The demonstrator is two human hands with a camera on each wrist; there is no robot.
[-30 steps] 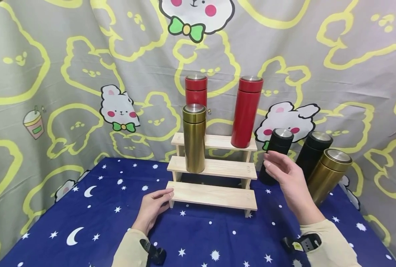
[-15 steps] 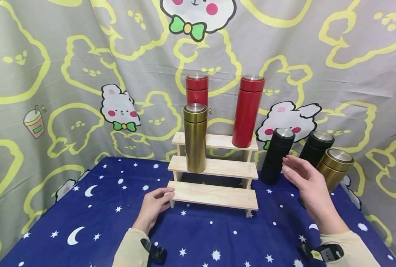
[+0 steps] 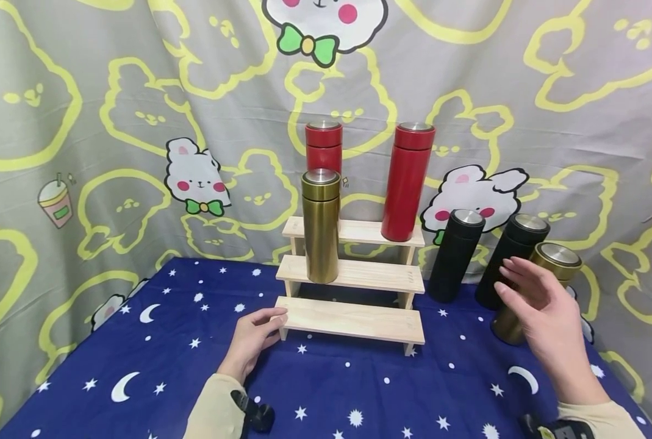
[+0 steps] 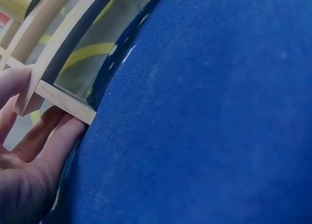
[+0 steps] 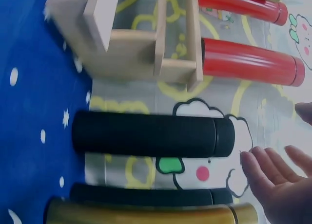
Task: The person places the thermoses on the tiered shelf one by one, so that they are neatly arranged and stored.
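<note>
A three-tier wooden display stand (image 3: 353,318) stands on the cloth. My left hand (image 3: 254,338) holds the left end of its lowest step; in the left wrist view the thumb lies on the board and the fingers rest against the leg. My right hand (image 3: 548,317), fingers spread from the thumb and holding nothing, overlaps a gold thermos flask (image 3: 557,256) at the right. Two black thermos flasks (image 3: 451,259) stand just left of it. One gold thermos flask (image 3: 321,235) is on the middle step. Two red thermos flasks (image 3: 408,183) are on the top step.
A dark blue cloth (image 3: 183,378) with white stars and moons covers the table. Behind hangs a grey curtain (image 3: 238,122) with yellow outlines and cartoon bunnies. The right-hand flasks stand close together beside the stand.
My right hand has moved right, from in front of the nearer black flask to in front of the gold flask at the right. My left hand has stayed on the stand.
</note>
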